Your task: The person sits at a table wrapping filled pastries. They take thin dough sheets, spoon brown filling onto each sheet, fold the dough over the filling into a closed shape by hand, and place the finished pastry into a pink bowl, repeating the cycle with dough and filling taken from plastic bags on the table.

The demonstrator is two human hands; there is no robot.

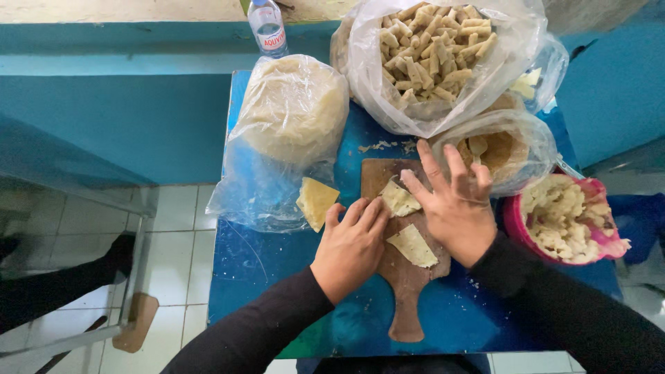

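now both hands, left hand and right hand, press a dough wrapper on the wooden board.

Two bare hands, left hand and right hand, without gloves. Long black sleeves of plain, close-fitting fabric, ending at the wrists. Thin band across the back of the right hand, possibly a ring or bracelet, too blurred to tell. No visible markings or patterns.

A blue bench carries a wooden board, plastic bags of food, a pink bowl and a water bottle.
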